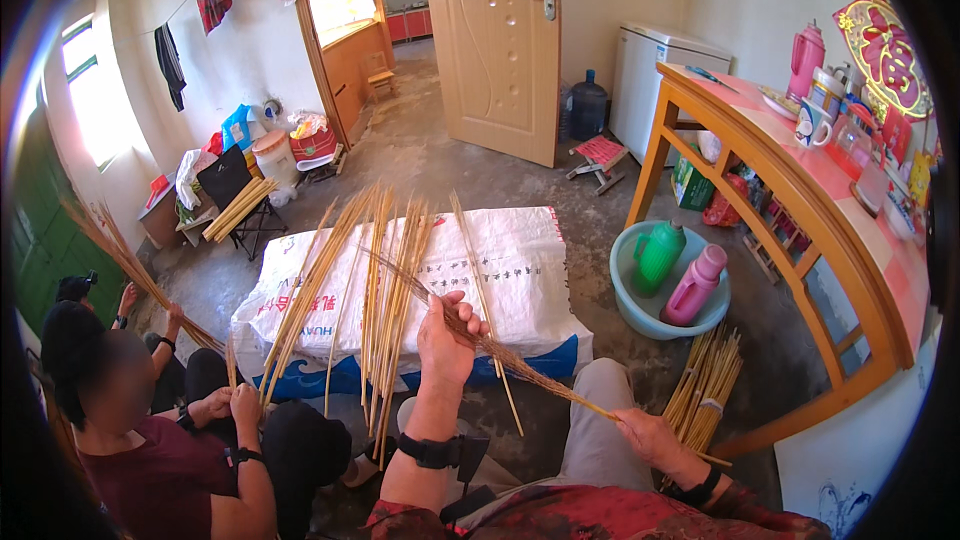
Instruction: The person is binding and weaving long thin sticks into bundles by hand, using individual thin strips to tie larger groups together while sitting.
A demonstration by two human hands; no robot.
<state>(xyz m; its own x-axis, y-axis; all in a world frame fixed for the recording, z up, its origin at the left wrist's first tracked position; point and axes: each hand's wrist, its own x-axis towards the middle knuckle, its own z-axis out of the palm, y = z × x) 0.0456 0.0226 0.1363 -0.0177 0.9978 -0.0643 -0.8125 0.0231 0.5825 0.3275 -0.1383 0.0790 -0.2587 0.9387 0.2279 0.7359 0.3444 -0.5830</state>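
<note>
My left hand (pixel 450 337) is closed around the brushy seed-head part of a dried stalk (pixel 517 366), raised above my lap. Its thin tip points up and to the left, over the covered surface in front. Lower down, my right hand (pixel 654 441) grips the bare stem end of the same stalk. Several loose dried stalks (pixel 390 307) lie on a white woven plastic sack (pixel 517 247) spread before me, their stems reaching past its near edge. One or two stalks (pixel 478 285) lie apart at the right. Beside my right hand, tied bundles of stalks (pixel 709 382) stand on the floor.
A light-blue basin (pixel 622 292) at the right holds a green thermos flask (pixel 658 259) and a pink one (pixel 694 285). A wooden table (pixel 780 221) stands along the right. On my left, co-workers (pixel 150 457) sit handling stalks. A folding stool (pixel 600 154) stands near the door (pixel 499 60).
</note>
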